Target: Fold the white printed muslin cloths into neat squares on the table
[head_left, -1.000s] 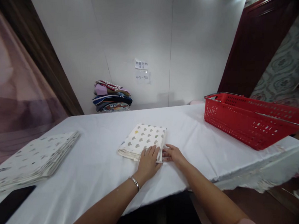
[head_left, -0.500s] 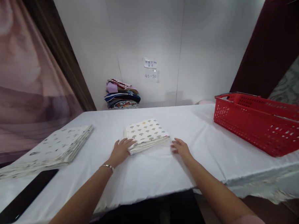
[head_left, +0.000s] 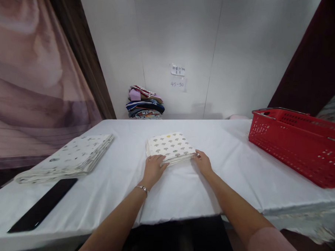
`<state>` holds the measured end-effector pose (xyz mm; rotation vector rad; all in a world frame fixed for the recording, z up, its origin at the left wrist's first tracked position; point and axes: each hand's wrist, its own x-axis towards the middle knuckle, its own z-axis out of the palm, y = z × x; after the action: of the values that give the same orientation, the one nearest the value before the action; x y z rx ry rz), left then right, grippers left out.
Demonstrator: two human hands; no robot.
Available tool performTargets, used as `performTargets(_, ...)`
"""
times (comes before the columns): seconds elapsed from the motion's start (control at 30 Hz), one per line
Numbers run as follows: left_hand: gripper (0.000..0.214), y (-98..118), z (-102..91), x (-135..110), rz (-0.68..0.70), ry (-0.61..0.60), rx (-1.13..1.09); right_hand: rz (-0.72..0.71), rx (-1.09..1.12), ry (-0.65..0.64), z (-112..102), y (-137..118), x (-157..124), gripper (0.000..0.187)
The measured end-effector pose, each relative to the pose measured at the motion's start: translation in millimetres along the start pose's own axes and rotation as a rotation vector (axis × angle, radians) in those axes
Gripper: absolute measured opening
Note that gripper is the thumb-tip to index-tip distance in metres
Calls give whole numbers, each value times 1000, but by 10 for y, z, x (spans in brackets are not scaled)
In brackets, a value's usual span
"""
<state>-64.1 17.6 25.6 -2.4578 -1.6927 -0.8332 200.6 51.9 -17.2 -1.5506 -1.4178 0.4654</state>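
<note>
A folded white cloth (head_left: 170, 146) printed with small grey shapes lies in the middle of the white-covered table (head_left: 187, 185). My left hand (head_left: 153, 167) rests on its near left corner, fingers curled over the edge. At the cloth's near right corner, my right hand (head_left: 202, 161) touches the edge with its fingers together. A thin bracelet sits on my left wrist.
A stack of folded patterned cloths (head_left: 71, 156) lies at the left, with a black phone (head_left: 43, 205) in front of it. A red plastic basket (head_left: 297, 142) stands at the right. A pile of coloured fabrics (head_left: 144, 103) leans against the back wall.
The folded cloth has been turned and slid leftward. My left hand moved to its near left corner and my right hand came back to its right corner.
</note>
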Motion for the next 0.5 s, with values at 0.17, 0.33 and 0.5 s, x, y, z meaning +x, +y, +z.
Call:
performTargets(0.17,27,-9,121,-16,-27,75,-26,-66,-56,-42,-3,3,-44,44)
performTargets(0.33,23,24,115,-15,-29,92,-17,-277,-202,-38,-25,-76,-96,39)
performTargets(0.5,25,55,83,-6,-26,114,-3,-494,-293,-18,-18,-142,-86,31)
